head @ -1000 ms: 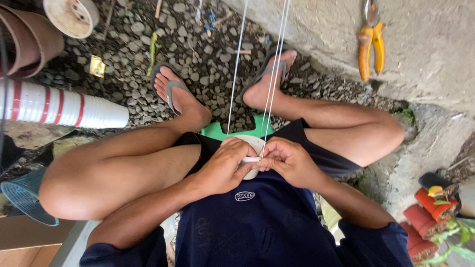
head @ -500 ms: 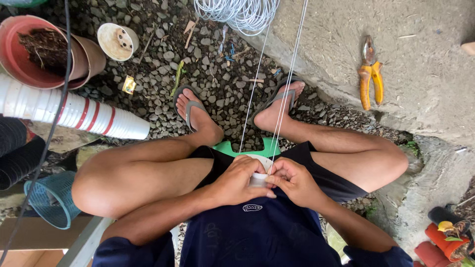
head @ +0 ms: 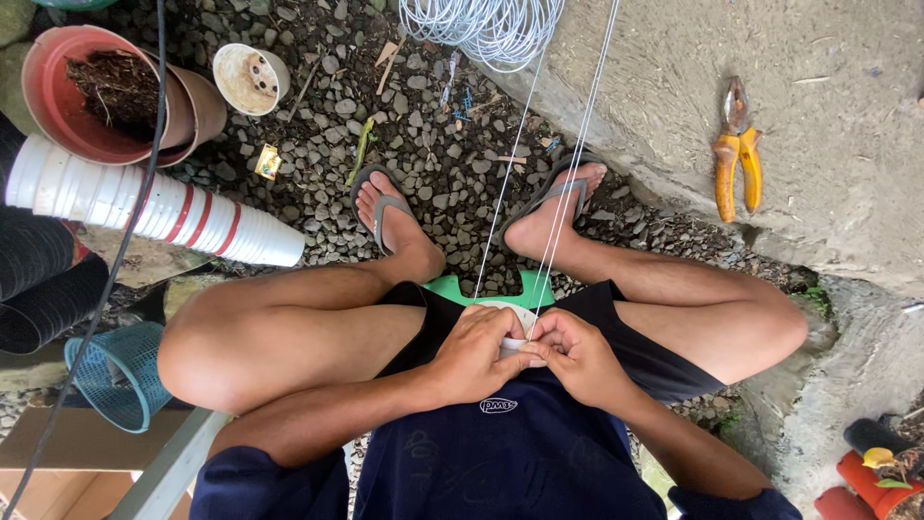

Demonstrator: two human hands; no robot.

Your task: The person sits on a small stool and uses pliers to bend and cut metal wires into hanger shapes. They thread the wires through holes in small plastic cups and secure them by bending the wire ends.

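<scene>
Close together at the lap, both sets of fingers are pinching shut on a small white piece. The left hand (head: pixel 478 351) is curling its fingertips down over a white cup (head: pixel 507 318), thumb pressing inward at 3 o'clock. The right hand (head: pixel 575 354) is meeting it from the other side, thumb and forefinger nipping the same spot; exactly what sits between the fingertips is too small to tell. The cup is resting on the thighs, mostly hidden under the hands.

Thin white strings (head: pixel 553 193) are running taut from the hands toward 12 o'clock, up to a wire coil (head: pixel 481 29) at the top edge.

The step in hand looks like fastening the strings to the cup. The next move would likely call for a firm pinch with one hand while the other works the strand, keeping tension.

Both wrists are bending inward, forearms angling in from 7 and 5 o'clock, elbows tucked beside the knees.

Farther out, feet in sandals (head: pixel 385 207) are resting on gravel. Orange pliers (head: pixel 736 154) are lying on concrete at 2 o'clock. Stacked white cups (head: pixel 144 207) are lying at 9 o'clock, red pots (head: pixel 96 91) at 10 o'clock, a blue basket (head: pixel 115 376) at 8 o'clock.
</scene>
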